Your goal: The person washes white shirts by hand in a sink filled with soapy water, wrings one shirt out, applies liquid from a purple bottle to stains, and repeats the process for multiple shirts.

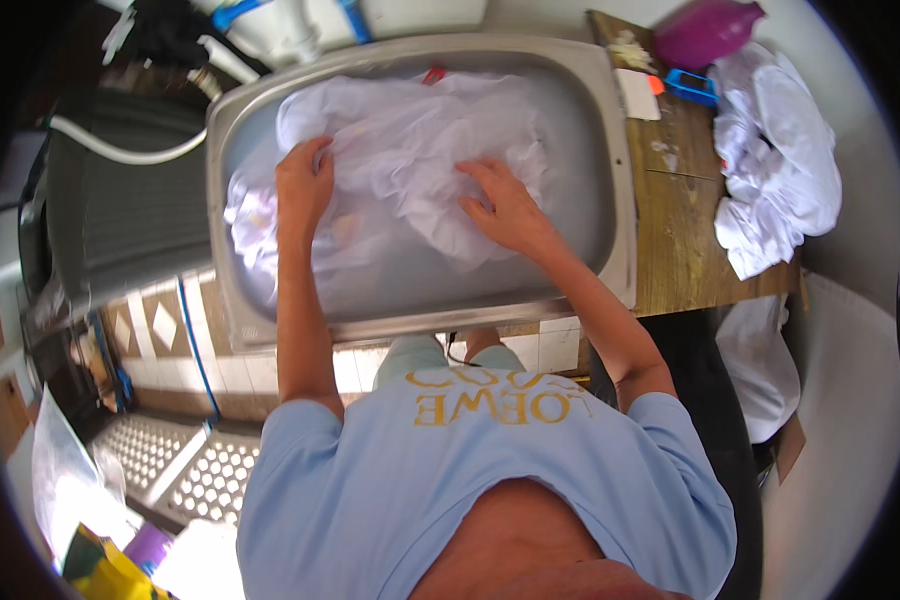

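Observation:
White wet cloth [410, 150] lies bunched in cloudy water in a metal sink [615, 230]. My left hand [305, 185] is at the cloth's left part, its fingers curled into the fabric and partly hidden. Over the cloth's right side, my right hand [510, 205] rests with thumb and fingers apart. Another white bunch with faint coloured patches [255, 220] shows at the sink's left end. A small red thing [433, 75] sits by the far rim.
Right of the sink, a wooden counter [685, 240] bears a heap of white cloth [775, 170], a blue plastic thing [690, 87] and a purple container [708, 32]. A white hose [120, 153] crosses a dark surface at left. Blue pipes [353, 18] stand behind.

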`<state>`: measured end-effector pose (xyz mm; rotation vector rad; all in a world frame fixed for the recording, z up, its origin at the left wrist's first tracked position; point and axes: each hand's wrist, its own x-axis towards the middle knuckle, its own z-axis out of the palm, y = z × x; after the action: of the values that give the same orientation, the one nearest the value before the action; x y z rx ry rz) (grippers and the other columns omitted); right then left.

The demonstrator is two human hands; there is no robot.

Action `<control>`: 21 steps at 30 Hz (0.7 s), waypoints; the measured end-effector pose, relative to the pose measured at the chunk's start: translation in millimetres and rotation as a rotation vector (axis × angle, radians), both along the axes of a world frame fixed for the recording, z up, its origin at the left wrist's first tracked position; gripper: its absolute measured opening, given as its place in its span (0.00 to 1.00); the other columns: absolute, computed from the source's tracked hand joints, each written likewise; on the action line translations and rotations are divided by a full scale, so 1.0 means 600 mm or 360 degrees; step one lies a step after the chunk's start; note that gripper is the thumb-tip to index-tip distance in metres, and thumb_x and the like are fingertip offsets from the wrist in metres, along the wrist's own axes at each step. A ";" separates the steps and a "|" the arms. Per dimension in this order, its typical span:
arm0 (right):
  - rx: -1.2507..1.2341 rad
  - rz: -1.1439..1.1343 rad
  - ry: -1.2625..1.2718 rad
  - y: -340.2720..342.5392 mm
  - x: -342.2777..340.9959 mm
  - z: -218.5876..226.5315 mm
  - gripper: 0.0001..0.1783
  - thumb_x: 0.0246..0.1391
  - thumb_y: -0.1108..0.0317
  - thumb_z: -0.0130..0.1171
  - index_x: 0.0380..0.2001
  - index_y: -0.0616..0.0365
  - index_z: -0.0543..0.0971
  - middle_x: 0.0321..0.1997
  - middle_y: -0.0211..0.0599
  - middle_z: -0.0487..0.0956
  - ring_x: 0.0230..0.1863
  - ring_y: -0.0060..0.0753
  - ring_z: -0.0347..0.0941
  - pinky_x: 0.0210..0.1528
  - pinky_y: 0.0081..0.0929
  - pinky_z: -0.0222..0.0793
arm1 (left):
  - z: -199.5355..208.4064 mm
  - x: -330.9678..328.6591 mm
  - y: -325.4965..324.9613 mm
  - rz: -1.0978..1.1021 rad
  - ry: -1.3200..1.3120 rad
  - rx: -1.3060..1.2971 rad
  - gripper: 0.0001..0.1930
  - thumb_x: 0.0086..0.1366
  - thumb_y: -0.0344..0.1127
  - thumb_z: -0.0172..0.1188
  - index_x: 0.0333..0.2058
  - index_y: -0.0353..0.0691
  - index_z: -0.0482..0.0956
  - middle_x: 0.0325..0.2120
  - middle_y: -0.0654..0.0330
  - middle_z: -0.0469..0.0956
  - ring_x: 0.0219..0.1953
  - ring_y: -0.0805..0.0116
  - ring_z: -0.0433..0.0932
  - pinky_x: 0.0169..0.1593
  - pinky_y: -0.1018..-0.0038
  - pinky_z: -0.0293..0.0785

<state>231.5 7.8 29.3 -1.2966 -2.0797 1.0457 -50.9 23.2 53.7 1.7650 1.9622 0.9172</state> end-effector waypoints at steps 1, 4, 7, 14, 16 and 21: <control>0.0028 0.0028 0.0029 0.014 0.024 0.011 0.26 0.51 0.69 0.57 0.54 0.60 0.68 0.53 0.49 0.69 0.50 0.43 0.70 0.47 0.33 0.71 | -0.003 0.004 -0.004 -0.0042 0.0254 0.0159 0.13 0.56 0.28 0.56 0.40 0.37 0.79 0.36 0.50 0.78 0.39 0.52 0.75 0.47 0.64 0.69; 0.0682 -0.0250 -0.0140 0.016 0.054 -0.013 0.17 0.50 0.68 0.58 0.46 0.58 0.75 0.49 0.45 0.73 0.43 0.42 0.74 0.46 0.35 0.72 | 0.028 0.074 0.008 -0.0201 0.0501 0.0461 0.16 0.55 0.29 0.58 0.44 0.40 0.76 0.46 0.50 0.72 0.49 0.48 0.69 0.52 0.57 0.64; 0.0368 0.0073 -0.0332 0.059 0.074 0.080 0.11 0.50 0.70 0.57 0.38 0.57 0.78 0.45 0.43 0.76 0.39 0.44 0.75 0.46 0.35 0.71 | 0.039 0.146 0.016 -0.0587 0.0227 0.0430 0.16 0.54 0.28 0.59 0.43 0.40 0.76 0.48 0.51 0.71 0.51 0.49 0.68 0.52 0.58 0.64; 0.0638 -0.0075 -0.0294 0.076 0.198 0.199 0.07 0.49 0.72 0.57 0.33 0.59 0.80 0.37 0.42 0.78 0.41 0.42 0.75 0.44 0.34 0.70 | 0.007 0.311 0.037 -0.1307 0.0372 0.0457 0.17 0.51 0.34 0.62 0.42 0.44 0.77 0.47 0.55 0.73 0.52 0.56 0.70 0.52 0.59 0.63; 0.0913 -0.0411 -0.0367 0.098 0.283 0.234 0.07 0.50 0.72 0.58 0.34 0.58 0.80 0.37 0.41 0.78 0.40 0.41 0.74 0.45 0.33 0.70 | 0.002 0.309 0.046 -0.1310 0.0516 0.0203 0.16 0.52 0.36 0.62 0.41 0.45 0.77 0.45 0.57 0.74 0.49 0.57 0.71 0.49 0.59 0.63; 0.1250 -0.1127 -0.0415 0.184 0.560 0.345 0.10 0.48 0.66 0.61 0.35 0.57 0.81 0.38 0.44 0.79 0.34 0.41 0.76 0.39 0.32 0.72 | -0.056 0.326 0.099 -0.1305 0.0830 -0.0243 0.14 0.53 0.36 0.59 0.39 0.46 0.74 0.31 0.53 0.77 0.39 0.52 0.76 0.44 0.56 0.64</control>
<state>567.3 118.4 236.2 -1.5563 -1.6627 -0.2394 144.4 82.4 20.1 2.5510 1.2388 0.0297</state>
